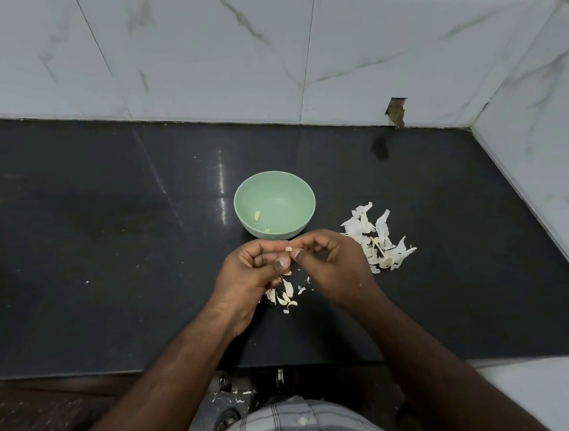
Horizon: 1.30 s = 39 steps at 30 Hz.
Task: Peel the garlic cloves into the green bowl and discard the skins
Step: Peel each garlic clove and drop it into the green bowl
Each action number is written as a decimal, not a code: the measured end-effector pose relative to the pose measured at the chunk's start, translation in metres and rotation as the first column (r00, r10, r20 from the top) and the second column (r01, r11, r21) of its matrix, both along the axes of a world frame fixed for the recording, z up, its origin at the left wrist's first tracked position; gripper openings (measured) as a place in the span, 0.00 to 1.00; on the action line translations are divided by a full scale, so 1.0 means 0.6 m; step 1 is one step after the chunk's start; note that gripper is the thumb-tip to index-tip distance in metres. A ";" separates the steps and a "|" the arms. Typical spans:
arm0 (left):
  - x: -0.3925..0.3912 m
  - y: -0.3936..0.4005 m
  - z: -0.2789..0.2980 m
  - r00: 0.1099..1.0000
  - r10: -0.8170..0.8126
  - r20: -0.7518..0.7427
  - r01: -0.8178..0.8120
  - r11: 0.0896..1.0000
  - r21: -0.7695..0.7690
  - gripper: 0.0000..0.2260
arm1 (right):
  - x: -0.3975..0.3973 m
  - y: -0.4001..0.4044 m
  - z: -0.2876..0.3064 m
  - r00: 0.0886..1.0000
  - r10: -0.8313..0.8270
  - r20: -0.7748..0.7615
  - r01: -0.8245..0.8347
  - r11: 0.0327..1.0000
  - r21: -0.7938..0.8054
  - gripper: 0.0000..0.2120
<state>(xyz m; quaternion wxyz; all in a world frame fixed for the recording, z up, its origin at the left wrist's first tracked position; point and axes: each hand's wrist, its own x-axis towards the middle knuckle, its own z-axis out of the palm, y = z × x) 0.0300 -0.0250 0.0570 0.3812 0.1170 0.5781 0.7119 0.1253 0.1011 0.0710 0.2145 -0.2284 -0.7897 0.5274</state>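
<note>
Black counter (108, 265) under marble tiles: green bowl (274, 205) mid-counter, skins (378, 238) toward its right edge. Our left hand (250, 270) and right hand (328, 259) both pinch one clove (288, 249); we should peel gently over the bowl.

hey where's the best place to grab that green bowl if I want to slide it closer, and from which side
Take the green bowl by its rim on the far or left side, from above, thumb inside and fingers outside. It stands upright and open, both hands work at its near edge, and the skins pile lies to its right.
</note>
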 end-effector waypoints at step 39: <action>0.006 0.012 -0.002 0.995 0.086 0.056 -0.089 0.995 0.045 0.05 | 0.032 0.051 0.006 0.911 -0.209 0.355 0.119 0.958 0.260 0.11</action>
